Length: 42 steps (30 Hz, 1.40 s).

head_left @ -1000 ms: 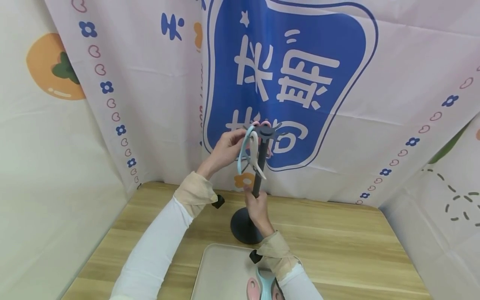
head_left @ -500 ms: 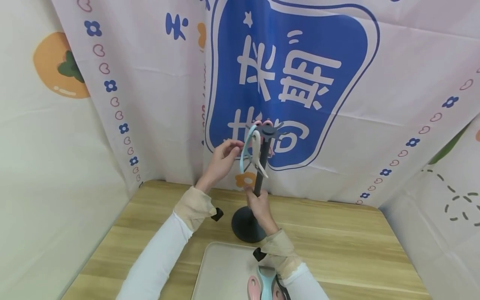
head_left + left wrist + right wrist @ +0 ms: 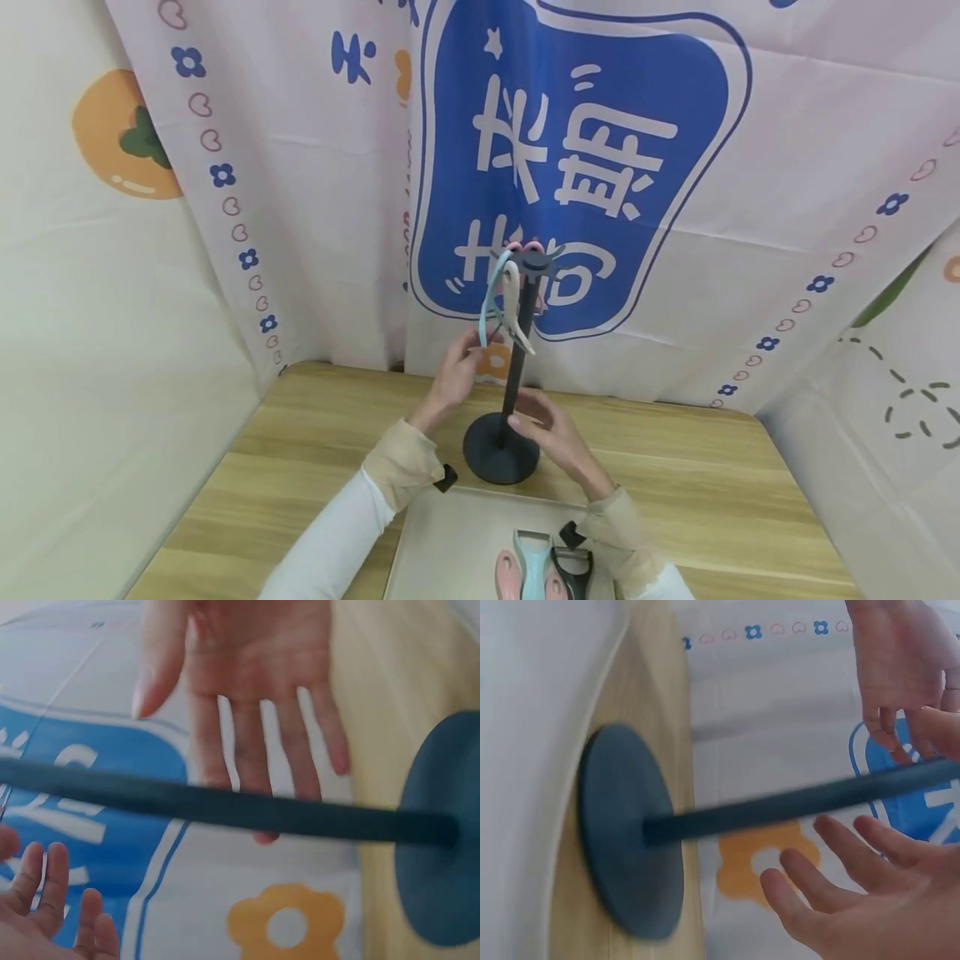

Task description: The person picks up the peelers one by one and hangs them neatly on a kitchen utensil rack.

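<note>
A dark grey utensil stand (image 3: 517, 367) rises from a round base on the table. From its hooked top hang a light blue tool (image 3: 488, 310), an off-white one (image 3: 512, 302) and something pink (image 3: 532, 247); their exact kind is too small to make out. My left hand (image 3: 456, 371) is beside the pole, below the hanging tools, with fingers spread and relaxed. Lower down, my right hand (image 3: 558, 433) is at the pole's right side, fingers loosely extended. In the right wrist view, the right hand's fingers (image 3: 802, 877) lie apart near the pole, not wrapped round it.
In front of the base a beige tray (image 3: 442, 542) holds a light blue peeler (image 3: 534, 562), a black peeler (image 3: 576, 575) and pink handles (image 3: 507, 575). A printed cloth (image 3: 337, 208) hangs behind the wooden table (image 3: 675, 483).
My left hand has come down from the hanging tools to below them. My right hand has let go of the pole and drawn slightly right and down, its fingers opening.
</note>
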### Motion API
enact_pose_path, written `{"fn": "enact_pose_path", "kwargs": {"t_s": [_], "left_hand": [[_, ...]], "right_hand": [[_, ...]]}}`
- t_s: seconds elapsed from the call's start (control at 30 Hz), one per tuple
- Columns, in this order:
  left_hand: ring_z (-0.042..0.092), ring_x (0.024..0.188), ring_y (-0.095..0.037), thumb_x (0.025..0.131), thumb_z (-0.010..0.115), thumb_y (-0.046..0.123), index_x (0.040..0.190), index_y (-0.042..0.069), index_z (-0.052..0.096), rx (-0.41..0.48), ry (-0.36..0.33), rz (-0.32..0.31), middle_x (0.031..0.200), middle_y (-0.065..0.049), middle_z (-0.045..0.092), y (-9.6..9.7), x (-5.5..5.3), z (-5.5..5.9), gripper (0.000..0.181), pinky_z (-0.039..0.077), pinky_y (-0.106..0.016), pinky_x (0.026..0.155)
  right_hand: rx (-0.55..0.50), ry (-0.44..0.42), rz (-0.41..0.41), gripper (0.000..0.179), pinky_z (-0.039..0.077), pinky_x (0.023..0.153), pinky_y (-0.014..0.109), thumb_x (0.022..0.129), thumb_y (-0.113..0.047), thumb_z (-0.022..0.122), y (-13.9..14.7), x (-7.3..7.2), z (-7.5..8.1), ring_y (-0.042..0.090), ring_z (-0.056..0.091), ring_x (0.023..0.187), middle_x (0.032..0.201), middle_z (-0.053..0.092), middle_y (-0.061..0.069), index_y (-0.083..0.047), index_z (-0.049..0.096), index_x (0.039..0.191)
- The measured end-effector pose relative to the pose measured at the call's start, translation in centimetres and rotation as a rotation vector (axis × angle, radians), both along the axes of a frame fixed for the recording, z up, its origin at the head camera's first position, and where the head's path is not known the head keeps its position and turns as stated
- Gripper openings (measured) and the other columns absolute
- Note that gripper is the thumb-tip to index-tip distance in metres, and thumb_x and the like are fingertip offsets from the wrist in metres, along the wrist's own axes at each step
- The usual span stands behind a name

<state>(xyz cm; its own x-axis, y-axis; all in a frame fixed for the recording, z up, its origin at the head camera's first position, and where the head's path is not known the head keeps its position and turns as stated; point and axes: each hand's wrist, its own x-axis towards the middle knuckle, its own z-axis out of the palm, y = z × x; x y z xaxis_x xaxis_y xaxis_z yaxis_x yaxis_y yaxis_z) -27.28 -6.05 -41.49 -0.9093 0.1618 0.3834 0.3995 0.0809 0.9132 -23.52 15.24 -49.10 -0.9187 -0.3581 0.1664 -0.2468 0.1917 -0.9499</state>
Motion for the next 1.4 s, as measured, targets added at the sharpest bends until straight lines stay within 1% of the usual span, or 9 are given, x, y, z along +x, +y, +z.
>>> {"fn": "enact_pose_path", "kwargs": {"t_s": [0.17,0.3,0.5,0.63,0.93,1.07,1.13,1.3,1.4], "left_hand": [[0.063,0.120,-0.045,0.088,0.058,-0.002,0.128,-0.008,0.063,-0.050,0.094,-0.090,0.127,-0.028,0.068,1.2,0.4,-1.3,0.041,0.050,-0.042,0.098],[0.068,0.109,-0.036,0.093,0.065,0.000,0.126,-0.005,0.064,-0.070,0.097,-0.137,0.123,-0.025,0.071,2.1,0.4,-2.0,0.033,0.052,-0.036,0.092],[0.068,0.105,-0.029,0.105,0.064,0.016,0.113,0.002,0.070,-0.018,-0.092,-0.137,0.110,-0.015,0.073,3.2,0.3,-3.0,0.017,0.051,-0.038,0.097],[0.063,0.089,-0.021,0.109,0.060,0.025,0.092,0.005,0.066,0.037,-0.214,-0.123,0.086,-0.002,0.067,3.5,0.1,-3.9,0.027,0.051,-0.036,0.092],[0.032,0.052,-0.010,0.108,0.060,0.029,0.063,0.016,0.046,0.045,-0.275,-0.108,0.055,0.009,0.037,5.1,-0.2,-5.9,0.048,0.029,-0.026,0.057],[0.029,0.047,-0.009,0.106,0.059,0.023,0.059,0.015,0.042,0.086,-0.204,-0.054,0.051,0.011,0.035,6.3,-0.1,-6.4,0.050,0.026,-0.025,0.050],[0.028,0.045,-0.009,0.105,0.058,0.020,0.058,0.015,0.041,0.102,-0.169,-0.033,0.049,0.012,0.034,6.7,-0.1,-6.6,0.050,0.025,-0.025,0.048],[0.027,0.045,-0.009,0.104,0.058,0.018,0.057,0.014,0.040,0.110,-0.132,-0.023,0.048,0.013,0.033,6.9,-0.2,-6.7,0.051,0.023,-0.025,0.048],[0.026,0.045,-0.009,0.104,0.059,0.019,0.056,0.014,0.040,0.105,-0.131,-0.037,0.048,0.012,0.033,6.9,-0.3,-6.7,0.052,0.023,-0.025,0.048]], "right_hand": [[0.119,0.059,0.033,0.051,0.044,0.112,0.067,0.104,-0.022,0.069,2.7,1.8,-0.2,0.053,0.053,0.139,0.148,0.060,0.026,0.000,0.056,0.147],[0.215,0.101,0.034,0.040,0.054,0.105,0.057,0.103,-0.022,0.070,4.5,3.3,-0.7,0.046,0.062,0.129,0.138,0.067,0.023,-0.001,0.065,0.137],[0.328,0.242,0.109,0.016,0.060,0.087,0.033,0.102,-0.014,0.072,6.5,6.1,-1.7,0.020,0.072,0.108,0.119,0.077,0.012,-0.012,0.077,0.117],[0.448,0.349,0.223,0.025,0.061,0.087,0.032,0.095,0.002,0.072,7.4,8.4,-2.0,0.013,0.071,0.106,0.117,0.076,0.003,-0.015,0.078,0.112],[0.537,0.489,0.410,0.052,0.045,0.078,0.016,0.074,0.020,0.071,8.3,12.1,-4.4,-0.003,0.050,0.094,0.106,0.063,-0.009,-0.023,0.082,0.101],[0.598,0.486,0.417,0.048,0.037,0.073,0.013,0.072,0.014,0.076,8.9,12.4,-6.0,-0.006,0.043,0.087,0.101,0.061,-0.011,-0.025,0.082,0.100],[0.632,0.477,0.417,0.045,0.039,0.072,0.013,0.077,0.006,0.080,10.0,11.7,-9.1,-0.008,0.043,0.087,0.102,0.061,-0.015,-0.029,0.081,0.105],[0.722,0.492,0.372,0.014,0.038,0.069,0.015,0.089,-0.029,0.083,9.7,12.6,-8.7,-0.009,0.040,0.084,0.097,0.059,-0.017,-0.031,0.081,0.102],[0.794,0.436,0.359,0.016,0.036,0.068,0.017,0.090,-0.042,0.082,8.7,13.8,-5.4,-0.007,0.039,0.082,0.094,0.057,-0.016,-0.028,0.081,0.097]]}}
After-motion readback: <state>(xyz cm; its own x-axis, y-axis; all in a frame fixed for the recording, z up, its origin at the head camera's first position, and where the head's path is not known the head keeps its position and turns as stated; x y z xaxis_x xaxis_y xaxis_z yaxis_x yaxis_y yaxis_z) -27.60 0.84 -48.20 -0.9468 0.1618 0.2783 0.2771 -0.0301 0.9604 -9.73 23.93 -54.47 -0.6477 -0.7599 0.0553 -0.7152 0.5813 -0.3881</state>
